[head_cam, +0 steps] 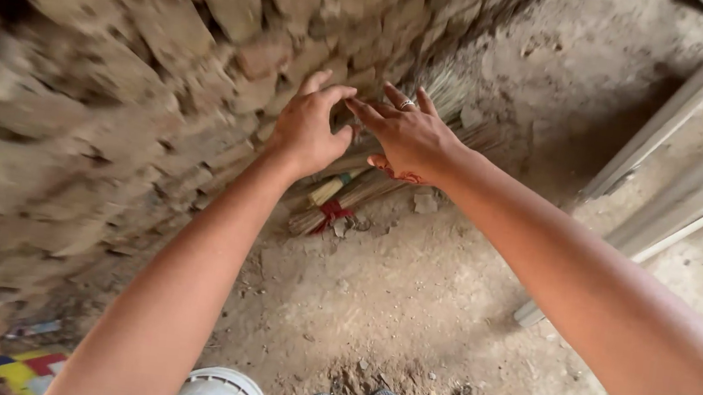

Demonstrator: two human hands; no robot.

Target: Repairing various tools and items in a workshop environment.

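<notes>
Both hands are open and empty: left hand point(306, 129) and right hand point(410, 135), fingers spread, hover just above the broom point(350, 190), a bundle of dry straw stalks tied with red cord that leans against the rough stone wall point(119, 65). Brittle stalks could snap or shed if grabbed loosely. Jagged stones might scrape knuckles. Below lies a dusty dirt floor point(409, 310) strewn with pebbles.

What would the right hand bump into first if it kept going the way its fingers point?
Probably the left hand: the right hand points left, its fingertips almost at the left hand's fingers. Just beyond stands the stone wall. The broom lies below both hands. Depth is hard to judge.
</notes>
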